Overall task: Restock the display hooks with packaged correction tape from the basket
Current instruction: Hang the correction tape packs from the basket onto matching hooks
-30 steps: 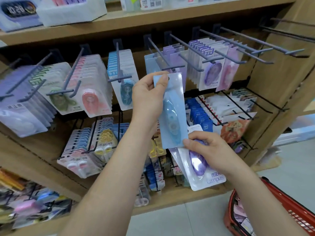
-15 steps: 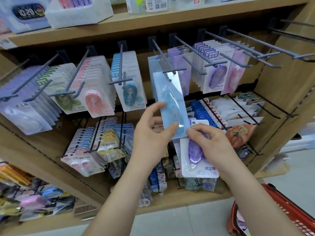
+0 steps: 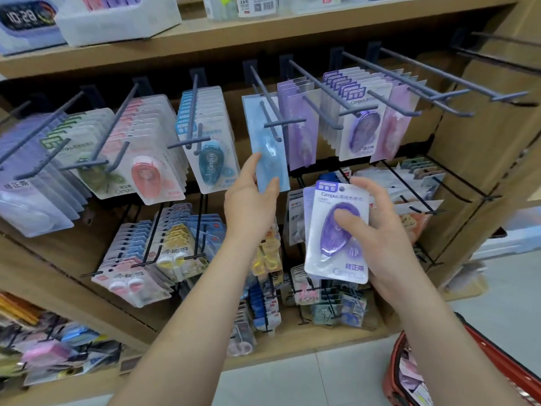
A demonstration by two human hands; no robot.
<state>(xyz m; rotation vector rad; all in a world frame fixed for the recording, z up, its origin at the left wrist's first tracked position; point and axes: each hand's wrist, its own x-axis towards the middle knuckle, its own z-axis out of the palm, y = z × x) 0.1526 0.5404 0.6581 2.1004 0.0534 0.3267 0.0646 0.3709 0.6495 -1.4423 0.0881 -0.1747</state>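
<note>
head view: left hand [image 3: 248, 200] pinched the pale blue carded correction tape [image 3: 268, 148], hung on its grey wire hook [image 3: 270, 111]; right hand [image 3: 383, 235] gripped a purple blister pack [image 3: 336, 259] in curled fingers, likely hooked next.

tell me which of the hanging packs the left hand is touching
The pale blue pack on the upper-row hook, between the teal stack and the purple stack; the left hand pinches its lower end.

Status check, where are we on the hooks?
Left hand pinching blue pack low end, pack hung on hook. Right hand gripping purple pack. Nothing blocking the hooks.
</note>
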